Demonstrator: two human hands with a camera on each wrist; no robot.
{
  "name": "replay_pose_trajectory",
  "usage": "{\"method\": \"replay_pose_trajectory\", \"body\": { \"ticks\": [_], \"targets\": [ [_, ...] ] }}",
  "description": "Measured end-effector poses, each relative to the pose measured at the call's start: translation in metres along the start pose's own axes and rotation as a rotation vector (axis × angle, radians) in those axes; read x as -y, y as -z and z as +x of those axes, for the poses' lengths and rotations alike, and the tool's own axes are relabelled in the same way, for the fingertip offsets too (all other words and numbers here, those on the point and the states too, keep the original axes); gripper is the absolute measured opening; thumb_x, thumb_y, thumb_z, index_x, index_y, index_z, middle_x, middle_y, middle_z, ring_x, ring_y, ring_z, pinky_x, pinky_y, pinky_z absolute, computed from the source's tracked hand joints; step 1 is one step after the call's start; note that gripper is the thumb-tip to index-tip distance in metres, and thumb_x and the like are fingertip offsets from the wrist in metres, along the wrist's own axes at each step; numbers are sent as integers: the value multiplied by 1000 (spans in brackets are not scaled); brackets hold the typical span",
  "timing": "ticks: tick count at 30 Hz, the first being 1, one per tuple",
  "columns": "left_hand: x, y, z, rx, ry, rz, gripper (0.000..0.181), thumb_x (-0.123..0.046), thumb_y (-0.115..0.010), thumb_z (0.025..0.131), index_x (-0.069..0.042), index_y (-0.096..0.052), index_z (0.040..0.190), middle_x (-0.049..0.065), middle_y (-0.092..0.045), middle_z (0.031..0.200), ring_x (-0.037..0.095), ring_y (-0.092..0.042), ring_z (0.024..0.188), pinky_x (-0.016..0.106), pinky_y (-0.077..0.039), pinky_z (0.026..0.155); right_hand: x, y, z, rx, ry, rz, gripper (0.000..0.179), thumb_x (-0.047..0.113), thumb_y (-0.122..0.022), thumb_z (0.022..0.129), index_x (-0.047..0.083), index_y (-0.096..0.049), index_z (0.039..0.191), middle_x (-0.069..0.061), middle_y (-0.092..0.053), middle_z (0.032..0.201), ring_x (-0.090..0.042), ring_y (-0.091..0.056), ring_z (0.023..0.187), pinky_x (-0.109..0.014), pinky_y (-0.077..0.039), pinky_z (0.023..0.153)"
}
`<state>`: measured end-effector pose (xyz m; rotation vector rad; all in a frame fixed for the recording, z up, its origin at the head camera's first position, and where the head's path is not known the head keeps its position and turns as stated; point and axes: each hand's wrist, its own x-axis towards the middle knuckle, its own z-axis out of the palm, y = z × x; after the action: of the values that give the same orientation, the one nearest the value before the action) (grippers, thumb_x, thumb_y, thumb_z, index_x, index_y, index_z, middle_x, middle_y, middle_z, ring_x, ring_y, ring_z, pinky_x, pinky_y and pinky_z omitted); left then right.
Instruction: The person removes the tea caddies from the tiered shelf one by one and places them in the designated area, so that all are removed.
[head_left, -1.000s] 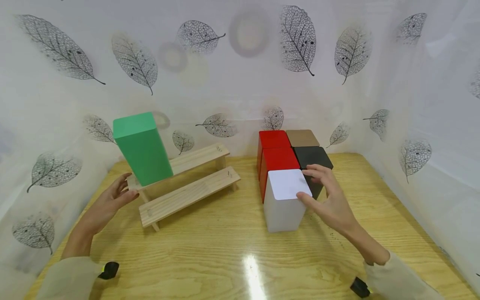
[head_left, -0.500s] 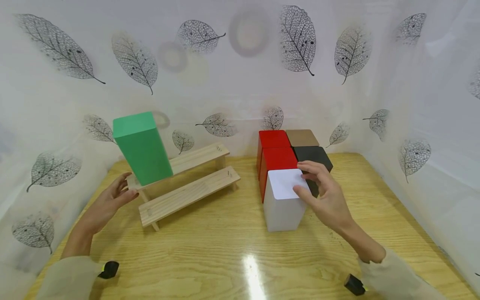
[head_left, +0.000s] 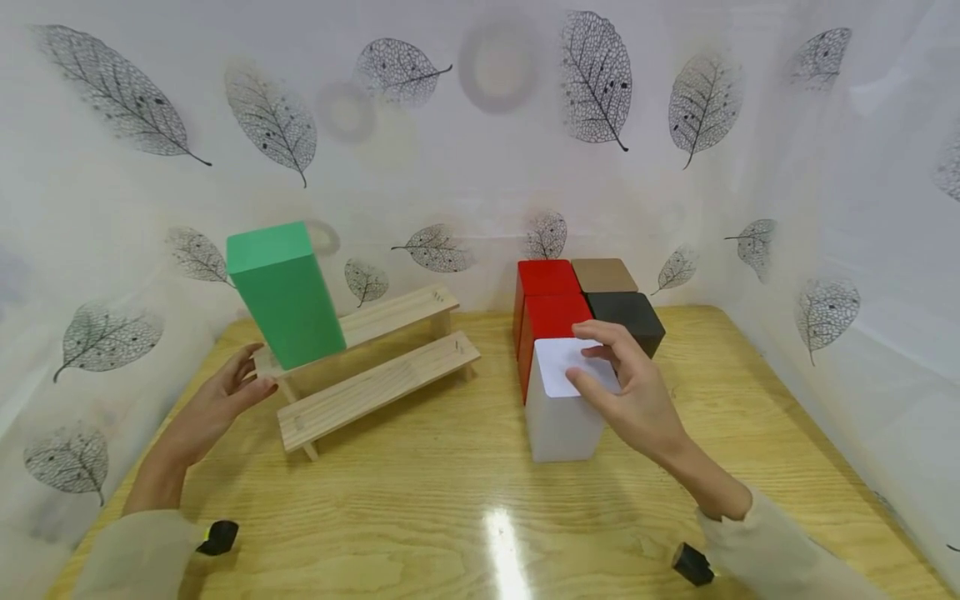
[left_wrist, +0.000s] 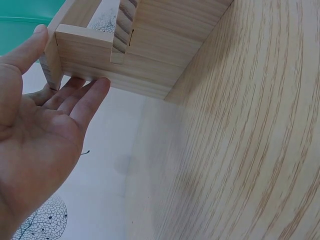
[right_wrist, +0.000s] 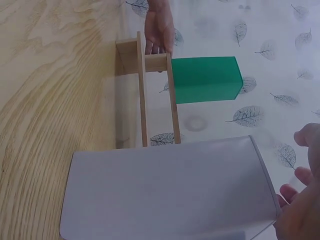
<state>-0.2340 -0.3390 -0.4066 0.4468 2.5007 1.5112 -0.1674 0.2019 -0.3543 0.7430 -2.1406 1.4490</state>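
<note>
In the head view, my left hand (head_left: 210, 412) holds the left end of a two-step wooden shelf (head_left: 382, 387). The left wrist view puts its thumb (left_wrist: 27, 52) on one side of the top board and its fingers (left_wrist: 90, 102) on the other. A tall green box (head_left: 288, 304) stands on the upper step beside that hand. Over the white box (head_left: 566, 433), my right hand (head_left: 637, 400) hovers with thumb and fingers spread apart and slightly bent. The right wrist view has its fingers (right_wrist: 290, 192) by the top edge of the white box; contact is unclear.
Behind the white box stand two red boxes (head_left: 555, 312), a black box (head_left: 633, 317) and a brown box (head_left: 603, 275), packed close together. Leaf-patterned sheeting (head_left: 480, 167) walls the back and sides of the wooden table (head_left: 420, 517).
My right hand has moved left, from the right edge of the white box to over its top. My left hand, the shelf and the boxes look unmoved.
</note>
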Motion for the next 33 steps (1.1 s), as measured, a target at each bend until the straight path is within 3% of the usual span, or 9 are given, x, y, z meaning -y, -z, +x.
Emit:
{"method": "replay_pose_trajectory", "body": {
  "ticks": [8, 11, 17, 21, 28, 31, 33],
  "targets": [
    [0, 1, 1, -4, -5, 18, 77, -27, -44, 114, -11, 10, 166, 35, -6, 165, -16, -46, 114, 8, -41, 88, 7, 10, 8, -17, 2, -68, 50, -17, -72, 87, -7, -58, 134, -13, -57, 138, -21, -58, 120, -25, -49, 102],
    [-1, 1, 1, -3, 1, 19, 77, -27, -44, 114, -11, 10, 166, 34, -6, 166, -15, -45, 114, 8, -41, 87, 16, 13, 14, -24, 17, -63, 50, -18, -70, 88, -6, -58, 136, -11, -57, 138, -16, -58, 121, -26, -49, 103],
    [-1, 1, 1, -2, 15, 30, 77, -29, -44, 114, -13, 10, 166, 32, -6, 167, -7, -47, 120, 8, -41, 87, 31, 10, 23, -18, 41, 9, 50, -20, -67, 89, -5, -59, 136, -15, -58, 136, -20, -61, 116, -26, -49, 102],
    [0, 1, 0, -3, 19, 39, 77, -29, -44, 113, -14, 10, 166, 31, -6, 167, -4, -47, 122, 8, -41, 87, 36, -1, 28, 4, 22, 57, 48, -18, -66, 90, -4, -59, 136, -13, -58, 136, -22, -61, 117, -30, -50, 102],
    [1, 1, 1, -8, 11, 27, 78, -29, -45, 113, -12, 10, 166, 33, -7, 166, -16, -46, 113, 8, -41, 87, 41, -30, 40, 91, -37, 105, 44, -9, -69, 94, -3, -58, 136, -10, -60, 136, -28, -64, 110, -34, -52, 101],
    [1, 1, 0, -9, 14, 29, 78, -29, -45, 113, -13, 10, 166, 33, -7, 166, -11, -46, 116, 8, -41, 87, 42, -44, 45, 127, -71, 127, 42, -4, -69, 95, -2, -58, 136, -10, -60, 136, -29, -63, 110, -33, -52, 100],
    [1, 1, 0, -10, 17, 37, 78, -30, -45, 113, -13, 10, 166, 33, -7, 166, -2, -49, 123, 8, -41, 87, 41, -53, 47, 149, -101, 141, 43, 0, -69, 97, -2, -57, 137, -10, -60, 136, -30, -63, 110, -33, -53, 96]
  ]
}}
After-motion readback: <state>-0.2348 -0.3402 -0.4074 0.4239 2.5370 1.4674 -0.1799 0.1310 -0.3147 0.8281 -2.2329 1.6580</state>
